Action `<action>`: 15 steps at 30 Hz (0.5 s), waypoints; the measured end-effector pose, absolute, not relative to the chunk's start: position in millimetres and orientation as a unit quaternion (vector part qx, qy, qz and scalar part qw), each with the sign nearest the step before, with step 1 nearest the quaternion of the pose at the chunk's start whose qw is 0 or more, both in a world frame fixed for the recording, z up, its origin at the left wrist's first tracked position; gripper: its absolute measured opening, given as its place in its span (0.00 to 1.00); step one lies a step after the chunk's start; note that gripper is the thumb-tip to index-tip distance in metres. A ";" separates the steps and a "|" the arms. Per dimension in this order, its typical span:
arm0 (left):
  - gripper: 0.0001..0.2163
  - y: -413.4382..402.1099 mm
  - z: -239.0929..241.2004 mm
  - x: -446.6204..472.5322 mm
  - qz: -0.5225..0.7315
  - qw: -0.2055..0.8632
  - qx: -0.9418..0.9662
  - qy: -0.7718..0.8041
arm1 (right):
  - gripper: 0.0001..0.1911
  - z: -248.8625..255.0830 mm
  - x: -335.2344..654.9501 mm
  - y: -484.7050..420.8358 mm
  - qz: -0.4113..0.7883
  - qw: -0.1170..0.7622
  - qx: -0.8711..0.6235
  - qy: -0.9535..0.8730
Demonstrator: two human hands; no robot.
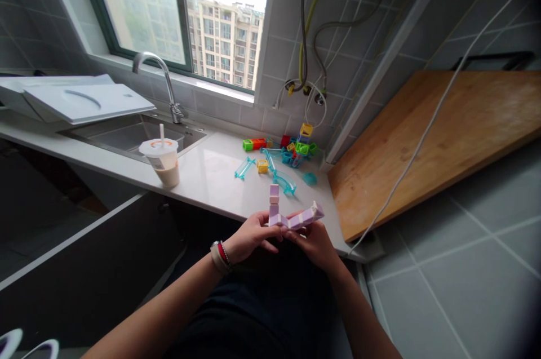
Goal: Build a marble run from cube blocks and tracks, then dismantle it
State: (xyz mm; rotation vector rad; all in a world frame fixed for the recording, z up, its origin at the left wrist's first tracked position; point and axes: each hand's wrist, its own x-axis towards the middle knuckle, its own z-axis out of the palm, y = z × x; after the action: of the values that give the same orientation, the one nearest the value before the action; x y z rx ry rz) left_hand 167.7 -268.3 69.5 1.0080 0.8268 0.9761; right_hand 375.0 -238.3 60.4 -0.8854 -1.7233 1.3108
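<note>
A purple and pale snake puzzle (297, 220) made of jointed blocks is held between my two hands at the counter's front edge. One of its arms stands up on the left, and the other slants up to the right. My left hand (252, 235) grips the left lower part, thumb along the blocks. The fingers of my right hand (313, 243) are closed on the right part from below, partly hidden by the puzzle. Beyond it on the counter lie a curved turquoise track piece (284, 183) and a yellow block (262, 166).
Colourful toy blocks (299, 147) are heaped near the wall. A lidded drink cup with a straw (166, 164) stands by the sink (122, 134). A wooden board (439, 139) leans at the right, crossed by a white cable (431, 116). A cabinet door (105, 252) hangs open lower left.
</note>
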 end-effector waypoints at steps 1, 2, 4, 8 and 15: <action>0.17 -268.4 66.6 169.0 0.446 0.689 0.441 0.364 | 0.15 61.3 374.1 -239.6 0.506 0.395 -0.346 -0.684; 0.18 -268.5 64.1 170.0 0.453 0.697 0.428 0.355 | 0.13 62.6 373.4 -240.6 0.493 0.399 -0.342 -0.693; 0.20 -268.8 60.8 171.1 0.465 0.717 0.394 0.338 | 0.11 65.5 372.1 -242.1 0.459 0.404 -0.335 -0.717; 0.23 -269.2 61.3 171.7 0.492 0.729 0.350 0.322 | 0.09 69.5 371.1 -242.9 0.368 0.414 -0.337 -0.761; 0.25 -268.7 60.9 170.3 0.481 0.733 0.345 0.334 | 0.08 68.9 374.3 -241.6 0.340 0.403 -0.353 -0.773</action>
State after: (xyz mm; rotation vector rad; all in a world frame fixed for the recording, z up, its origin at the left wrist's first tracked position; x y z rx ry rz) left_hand 170.3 -268.7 60.9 0.7585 0.7345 1.0587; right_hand 374.3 -241.6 68.9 -0.8916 -1.9537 0.8585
